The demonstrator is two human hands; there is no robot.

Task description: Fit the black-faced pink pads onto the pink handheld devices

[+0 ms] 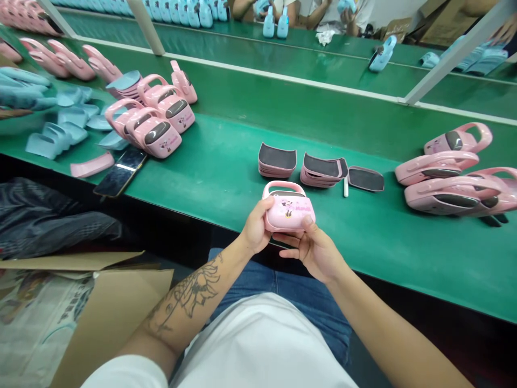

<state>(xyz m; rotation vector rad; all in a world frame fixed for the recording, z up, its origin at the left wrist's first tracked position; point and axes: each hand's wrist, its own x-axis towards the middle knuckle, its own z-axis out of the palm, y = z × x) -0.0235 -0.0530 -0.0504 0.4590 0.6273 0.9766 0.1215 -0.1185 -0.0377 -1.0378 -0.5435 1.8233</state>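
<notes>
Between my two hands is a pink handled plastic case (288,213) with a cartoon figure printed on its face and a dark window near the handle. My left hand (257,226) grips its left end, thumb on top. On the right, my right hand (313,245) holds the lower corner with the thumb on the printed face and the other fingers beneath, partly spread. Just beyond the case lie two stacks of curved pink panels with dark inner faces, a left stack (277,160) and a right stack (321,170). Beside them are a flat dark panel (365,178) and a small white stick (346,187).
Several pink handled cases (161,134) stand at the left, near light-blue curved parts (60,137) and a phone (121,171). More pink cases (444,188) lie at the right. A cardboard box (117,312) sits lower left. Co-workers' hands (349,21) and blue cases (276,22) are across the bench.
</notes>
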